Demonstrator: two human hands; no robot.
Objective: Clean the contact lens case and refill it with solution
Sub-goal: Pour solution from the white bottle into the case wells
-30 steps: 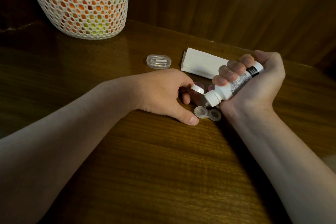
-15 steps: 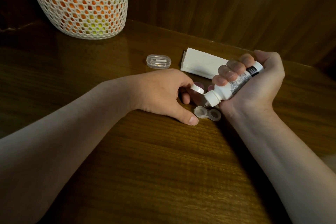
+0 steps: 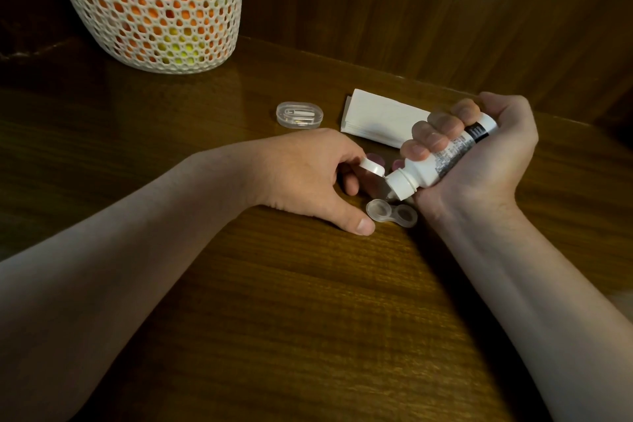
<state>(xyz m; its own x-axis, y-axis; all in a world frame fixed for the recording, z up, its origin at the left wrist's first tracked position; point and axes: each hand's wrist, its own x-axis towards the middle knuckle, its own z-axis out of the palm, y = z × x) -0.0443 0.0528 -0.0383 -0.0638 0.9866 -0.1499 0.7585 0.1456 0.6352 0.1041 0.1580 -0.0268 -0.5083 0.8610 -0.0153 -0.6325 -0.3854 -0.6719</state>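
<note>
Right hand (image 3: 486,161) wraps the white bottle (image 3: 442,164), tipped nozzle-down, flip cap (image 3: 371,168) hanging open, tip just above the lens case (image 3: 392,213). Case sits open on the table (image 3: 308,318), between both hands. Left hand (image 3: 308,178) rests beside it, fingers loosely curled, holding nothing; thumb tip touching the case's left well. Behind: two purple lids (image 3: 375,160), folded tissue (image 3: 380,120), clear box (image 3: 299,115), mesh basket (image 3: 154,3).

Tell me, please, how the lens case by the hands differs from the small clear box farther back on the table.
The lens case is two joined round wells; the clear box is one oval shell. The lens case lies open, caps off, under the tipped solution bottle; the clear box is closed, with something white inside. The left hand is at the lens case; nothing touches the clear box. Both are clear plastic, lying flat on the table.
</note>
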